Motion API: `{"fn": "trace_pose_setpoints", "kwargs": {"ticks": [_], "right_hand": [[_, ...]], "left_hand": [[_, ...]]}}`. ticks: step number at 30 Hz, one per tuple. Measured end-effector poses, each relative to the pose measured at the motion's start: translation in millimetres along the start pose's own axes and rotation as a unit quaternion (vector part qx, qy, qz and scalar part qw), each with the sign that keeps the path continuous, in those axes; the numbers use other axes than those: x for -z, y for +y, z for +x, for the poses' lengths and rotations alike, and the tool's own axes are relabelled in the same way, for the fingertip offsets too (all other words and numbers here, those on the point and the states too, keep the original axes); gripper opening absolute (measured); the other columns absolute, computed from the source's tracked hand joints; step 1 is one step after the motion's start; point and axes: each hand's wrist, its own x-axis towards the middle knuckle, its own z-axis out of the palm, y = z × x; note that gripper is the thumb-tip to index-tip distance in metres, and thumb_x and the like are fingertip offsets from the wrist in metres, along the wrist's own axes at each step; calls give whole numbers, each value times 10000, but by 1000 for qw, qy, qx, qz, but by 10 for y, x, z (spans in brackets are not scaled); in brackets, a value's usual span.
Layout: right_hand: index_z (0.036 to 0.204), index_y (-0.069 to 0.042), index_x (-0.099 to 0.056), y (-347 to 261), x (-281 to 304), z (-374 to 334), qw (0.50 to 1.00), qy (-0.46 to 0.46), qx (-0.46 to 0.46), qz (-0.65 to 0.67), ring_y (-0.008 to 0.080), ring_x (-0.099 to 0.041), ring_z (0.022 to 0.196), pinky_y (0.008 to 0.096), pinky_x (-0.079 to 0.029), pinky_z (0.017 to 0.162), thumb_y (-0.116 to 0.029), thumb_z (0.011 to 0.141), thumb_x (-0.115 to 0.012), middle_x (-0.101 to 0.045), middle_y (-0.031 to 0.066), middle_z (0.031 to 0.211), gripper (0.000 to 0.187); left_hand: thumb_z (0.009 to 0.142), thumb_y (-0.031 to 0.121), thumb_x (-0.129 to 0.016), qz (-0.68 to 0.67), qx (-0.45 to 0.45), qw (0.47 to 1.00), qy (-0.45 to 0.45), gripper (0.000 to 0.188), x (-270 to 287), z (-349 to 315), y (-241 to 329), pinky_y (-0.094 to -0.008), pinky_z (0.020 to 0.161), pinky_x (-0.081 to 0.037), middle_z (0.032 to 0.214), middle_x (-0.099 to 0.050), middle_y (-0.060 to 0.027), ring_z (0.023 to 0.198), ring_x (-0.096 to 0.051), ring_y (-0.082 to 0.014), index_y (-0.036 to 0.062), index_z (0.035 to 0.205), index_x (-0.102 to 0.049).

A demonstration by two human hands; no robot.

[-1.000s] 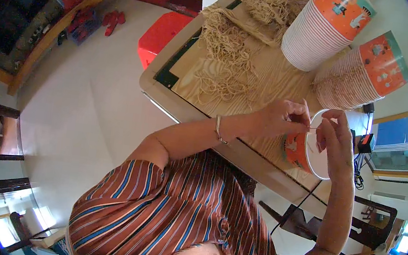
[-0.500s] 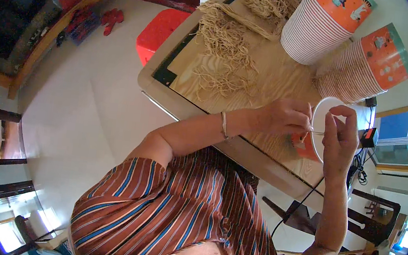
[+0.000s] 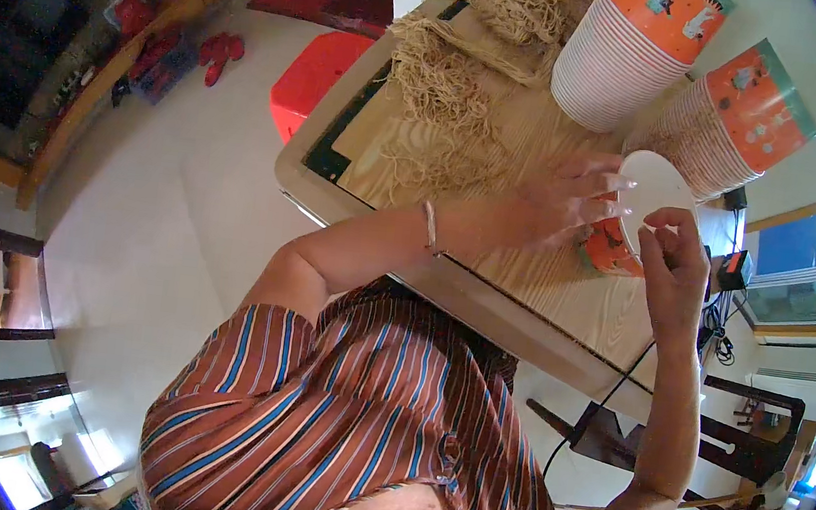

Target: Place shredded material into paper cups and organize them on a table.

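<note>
An orange paper cup [image 3: 608,252] with a white inside lies tilted at the table's right side, its mouth toward my right hand. My left hand [image 3: 574,209], with a bracelet on its wrist, is at the cup's left side. Its fingers are spread and somewhat blurred by motion; whether they touch the cup I cannot tell. In front of the cup's mouth my right hand [image 3: 674,260] is closed in a pinch, thumb against fingertips. What it pinches is too small to make out. Loose beige strings [image 3: 448,83] lie in tangled heaps beyond my left hand.
Two stacks of paper cups stand at the far right: a tall stack [image 3: 632,59] and a leaning stack [image 3: 720,124]. A red stool [image 3: 312,83] is beyond the table's left edge. Black cables [image 3: 718,336] and a small black box [image 3: 735,270] are right of my right hand.
My left hand has drawn back from the right hand, and its fingers have spread from a pinch. The thin strand between the hands no longer shows. The right hand stays pinched.
</note>
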Motion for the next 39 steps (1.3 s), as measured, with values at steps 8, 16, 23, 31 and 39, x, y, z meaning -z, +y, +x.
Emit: {"fn": "trace_pose_setpoints", "kwargs": {"ticks": [8,16,23,31,39], "right_hand": [[945,-49,-555,54,205,25,995,-33,27,-91,32,-432,626,205,-386,576,60,839,-536,-560,-25,774,153],[963,-19,-573,187,312,-87,997,-29,58,-32,54,-500,766,211,-417,699,72,833,-530,-586,7,901,164],[936,-7,-564,278,346,-176,998,-28,27,43,76,-523,780,224,-433,734,62,856,-541,-592,18,911,108],[917,-20,-570,301,375,-374,992,-2,95,-86,125,-518,688,261,-441,659,63,759,-652,-540,41,760,196],[908,-60,-618,475,291,-535,913,86,262,-301,278,-515,826,425,-392,845,-21,727,-681,-532,74,771,195]], "left_hand": [[770,185,-622,-1,-119,992,-27,266,141,289,-36,-446,960,-402,978,-641,-48,1098,-551,-275,104,1023,-637],[816,227,-603,1,40,958,-282,254,270,313,634,-427,755,-504,890,-609,-108,882,-626,-307,80,1023,-588],[888,227,-537,-202,82,967,-131,260,-253,467,357,-449,848,-477,1007,-598,-175,933,-596,-360,29,1045,-597],[855,249,-581,-292,151,899,-290,244,109,806,45,-406,710,-483,852,-647,-149,811,-627,-314,33,920,-675],[872,232,-617,-151,113,953,-238,187,386,819,-363,-354,701,-495,902,-649,-94,793,-636,-249,68,946,-667]]}}
